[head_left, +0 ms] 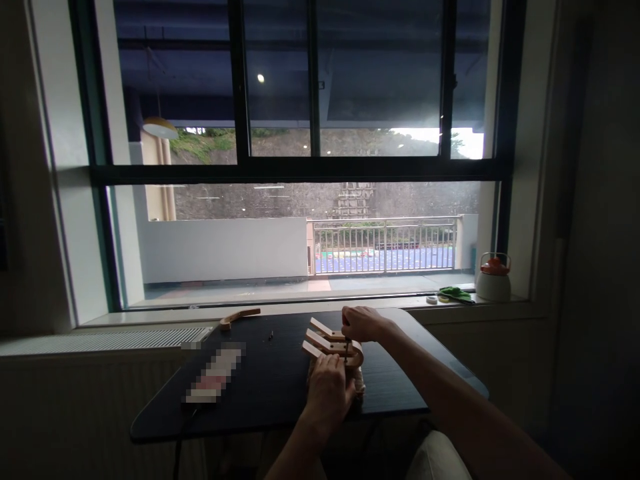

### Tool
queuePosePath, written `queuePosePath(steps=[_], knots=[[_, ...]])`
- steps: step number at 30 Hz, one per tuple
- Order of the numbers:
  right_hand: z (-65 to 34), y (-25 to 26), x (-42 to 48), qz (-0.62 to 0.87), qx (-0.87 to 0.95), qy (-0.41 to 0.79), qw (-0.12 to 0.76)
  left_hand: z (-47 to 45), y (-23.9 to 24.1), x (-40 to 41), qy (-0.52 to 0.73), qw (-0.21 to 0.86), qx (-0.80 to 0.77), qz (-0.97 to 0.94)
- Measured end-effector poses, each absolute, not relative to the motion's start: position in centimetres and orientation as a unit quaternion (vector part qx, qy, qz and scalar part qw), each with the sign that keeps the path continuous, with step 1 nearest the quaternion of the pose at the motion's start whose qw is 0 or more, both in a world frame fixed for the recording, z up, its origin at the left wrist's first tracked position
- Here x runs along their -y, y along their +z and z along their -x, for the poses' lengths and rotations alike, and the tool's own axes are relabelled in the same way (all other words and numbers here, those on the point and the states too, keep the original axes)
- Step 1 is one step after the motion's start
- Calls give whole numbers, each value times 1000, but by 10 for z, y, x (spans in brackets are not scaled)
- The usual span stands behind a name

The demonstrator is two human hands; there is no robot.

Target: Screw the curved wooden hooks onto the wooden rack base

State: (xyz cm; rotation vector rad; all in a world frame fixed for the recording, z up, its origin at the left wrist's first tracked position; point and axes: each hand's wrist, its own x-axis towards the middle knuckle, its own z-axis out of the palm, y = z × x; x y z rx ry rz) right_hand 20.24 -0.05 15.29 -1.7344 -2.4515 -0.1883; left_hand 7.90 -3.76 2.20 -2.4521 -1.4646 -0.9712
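On the dark table, a wooden piece with several bent, light-coloured hooks (326,343) lies over a rough, woven-looking base (361,387). My left hand (327,387) is closed on the near end of the hooked wooden piece, with its fingers on the nearest hook. Above it, my right hand (363,324) is closed around the top of a screwdriver (347,351). Its thin dark shaft points straight down to the nearest hook, and its handle is hidden in my fist. Dark screw heads show on the other hooks.
A loose bent wooden hook (240,317) lies at the table's (400,373) far left edge, with small dark screws (271,335) nearby. A blurred-out object (215,375) with a cable sits at left. On the windowsill stand a white jug (493,280) and a green cloth (456,294).
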Motion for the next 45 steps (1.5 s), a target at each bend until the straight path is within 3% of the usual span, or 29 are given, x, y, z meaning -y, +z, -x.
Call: queuePosePath(steps=[45], knots=[[-199,147,0,576,808,-100,67,-80,30,43,-305,72,494,811]])
